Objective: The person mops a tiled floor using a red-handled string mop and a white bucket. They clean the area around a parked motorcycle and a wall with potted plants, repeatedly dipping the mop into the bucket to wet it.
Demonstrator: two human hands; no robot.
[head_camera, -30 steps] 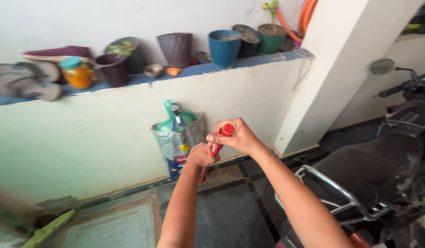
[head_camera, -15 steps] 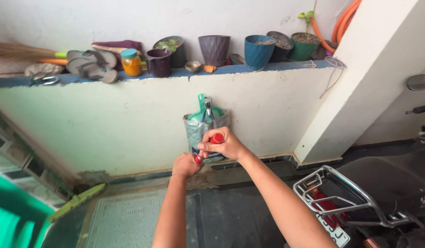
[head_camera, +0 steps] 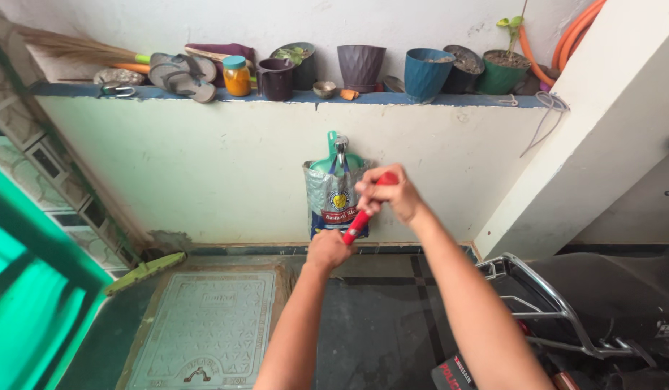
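Observation:
A red stick-like handle [head_camera: 359, 219] runs slanted between my two hands. My right hand [head_camera: 389, 193] is closed over its upper end, and my left hand [head_camera: 329, 250] grips its lower part; the lower end is hidden behind that hand. Both arms stretch forward toward a pale wall. Just behind my hands a silvery printed bag [head_camera: 330, 198] hangs on a metal tap [head_camera: 341, 149], with a green plastic piece [head_camera: 333, 160] behind it.
A blue ledge [head_camera: 464, 100] carries plant pots [head_camera: 425, 73], an orange jar [head_camera: 237, 76], sandals [head_camera: 181, 73] and a broom [head_camera: 74, 52]. A floor drain cover [head_camera: 197, 325] lies lower left, a green door [head_camera: 27, 289] at far left, a motorbike rack [head_camera: 540, 303] at right, a white pillar [head_camera: 602, 130] beyond.
My view has swung left and moved nearer the wall, so the motorbike slid to the right edge and the green door came in. Both hands have stayed on the red handle.

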